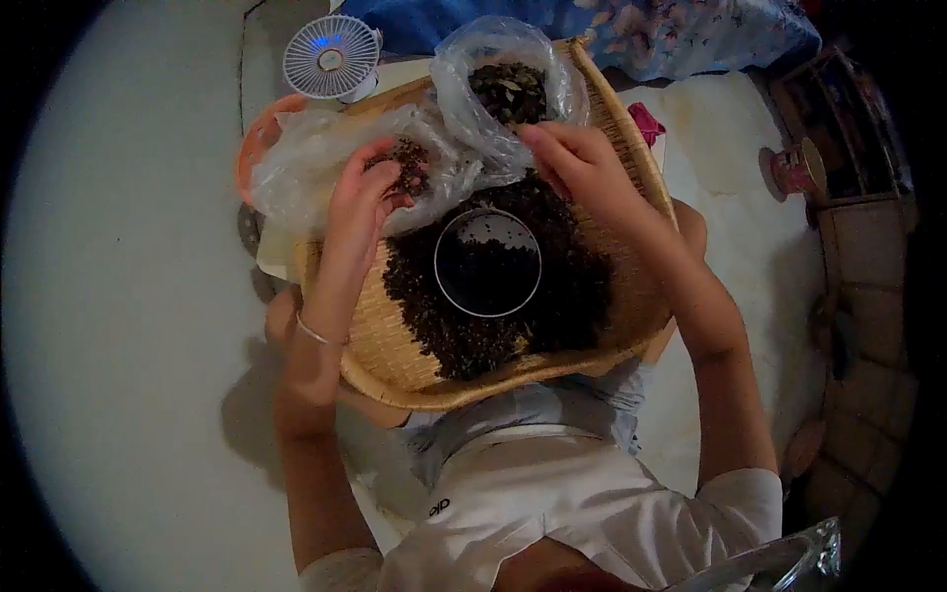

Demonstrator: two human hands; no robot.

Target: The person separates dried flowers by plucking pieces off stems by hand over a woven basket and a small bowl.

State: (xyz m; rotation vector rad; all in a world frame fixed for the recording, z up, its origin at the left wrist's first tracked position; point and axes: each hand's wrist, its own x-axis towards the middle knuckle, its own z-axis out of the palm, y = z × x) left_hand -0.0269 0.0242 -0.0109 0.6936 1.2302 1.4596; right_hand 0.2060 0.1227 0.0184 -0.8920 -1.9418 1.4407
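My left hand (367,192) is cupped, palm up, and holds a small heap of dark brown dried bits (408,163) above a crumpled clear plastic bag (296,178). The fingertips of my right hand (582,163) are pinched together beside a second clear bag (464,59); whatever they grip is too small to make out. Dark dried pieces with a few paler ones (508,89) lie inside that bag. Between my forearms, a round bowl with a pale rim (488,316) rests on a spread of dark granules (582,286) and is partly filled with the same kind of granules.
A shallow woven basket (390,380) lies across my lap under everything. Beyond its far left edge stand a small white fan (331,59) and an orange container (254,148). Blue floral cloth (671,39) hangs at the back. To the right is a reddish can (797,170) near a dark shelf.
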